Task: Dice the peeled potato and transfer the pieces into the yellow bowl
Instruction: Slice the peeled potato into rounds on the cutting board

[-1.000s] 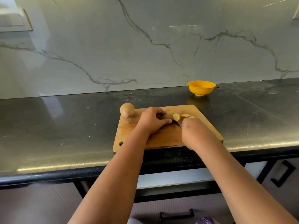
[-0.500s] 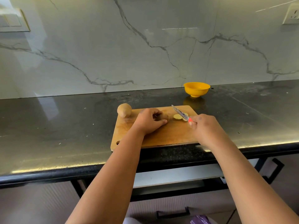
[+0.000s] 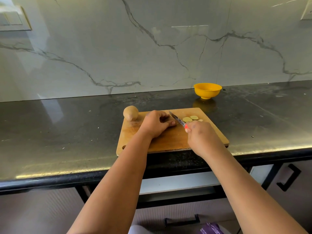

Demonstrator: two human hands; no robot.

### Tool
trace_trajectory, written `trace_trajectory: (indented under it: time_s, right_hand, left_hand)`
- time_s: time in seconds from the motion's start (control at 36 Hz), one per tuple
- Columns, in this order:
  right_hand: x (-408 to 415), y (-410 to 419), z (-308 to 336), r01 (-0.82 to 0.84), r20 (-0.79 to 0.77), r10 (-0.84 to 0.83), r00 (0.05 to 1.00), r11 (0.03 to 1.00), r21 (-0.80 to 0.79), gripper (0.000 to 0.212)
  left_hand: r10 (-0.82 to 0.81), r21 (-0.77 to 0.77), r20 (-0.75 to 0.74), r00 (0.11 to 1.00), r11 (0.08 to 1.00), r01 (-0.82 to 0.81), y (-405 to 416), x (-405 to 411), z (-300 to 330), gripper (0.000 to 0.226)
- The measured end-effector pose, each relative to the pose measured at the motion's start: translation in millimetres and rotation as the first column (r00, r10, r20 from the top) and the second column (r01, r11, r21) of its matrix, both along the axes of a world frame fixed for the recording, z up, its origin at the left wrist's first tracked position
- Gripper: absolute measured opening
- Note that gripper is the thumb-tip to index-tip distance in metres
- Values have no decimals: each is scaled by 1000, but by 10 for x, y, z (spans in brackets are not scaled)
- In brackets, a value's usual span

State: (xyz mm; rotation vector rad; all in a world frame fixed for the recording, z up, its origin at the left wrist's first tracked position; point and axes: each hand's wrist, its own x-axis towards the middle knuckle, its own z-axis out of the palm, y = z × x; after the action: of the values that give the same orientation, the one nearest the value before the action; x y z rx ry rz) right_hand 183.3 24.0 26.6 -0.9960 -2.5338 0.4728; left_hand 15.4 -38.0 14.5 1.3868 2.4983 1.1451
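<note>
Potato work sits under your left hand [image 3: 156, 124], fingers curled over the piece, while your right hand [image 3: 201, 137] grips the knife [image 3: 177, 119], blade angled just right of those fingertips.

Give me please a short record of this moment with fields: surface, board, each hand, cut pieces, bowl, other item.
surface: dark counter
board: wooden cutting board, at the counter's front edge
left hand: curled over the potato being cut, which is mostly hidden
right hand: grips knife, blade angled toward the left hand
cut pieces: potato slices on the board, right of the blade
bowl: yellow bowl, behind the board
other item: whole potato at the board's far left corner
</note>
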Motion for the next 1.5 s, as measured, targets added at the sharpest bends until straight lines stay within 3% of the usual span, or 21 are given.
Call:
trace_trajectory:
  time_s: [0.36, 0.61, 0.81, 0.92, 1.06, 1.14, 1.5]
  right_hand:
    - [-16, -3, -37, 47, 7, -47, 999, 999, 5, 28]
    - [-299, -82, 248, 41, 342, -37, 939, 999, -5, 32]
    - [-173, -38, 282, 39, 477, -36, 878, 999, 3, 46]
    - [132, 154, 118, 48, 350, -60, 935, 998, 42, 20]
    - [195, 177, -69, 32, -7, -32, 999, 999, 22, 27]
    - [118, 99, -134, -45, -100, 54, 994, 995, 94, 31]
    - [-57, -86, -18, 43, 86, -47, 995, 998, 48, 35]
  left_hand:
    - [-3, -16, 10, 1000, 1000, 3, 21, -27, 3, 50]
    - [-19, 8, -30, 999, 1000, 20, 1, 20, 18, 42]
    - [-19, 23, 30, 999, 1000, 19, -18, -15, 0, 47]
    - [-33, 8, 42, 999, 999, 33, -21, -35, -7, 47]
    - [-25, 1, 24, 999, 1000, 25, -13, -30, 5, 50]
    - [-19, -4, 15, 1000, 1000, 19, -17, -7, 19, 51]
    - [4, -4, -9, 1000, 1000, -4, 3, 7, 16, 46]
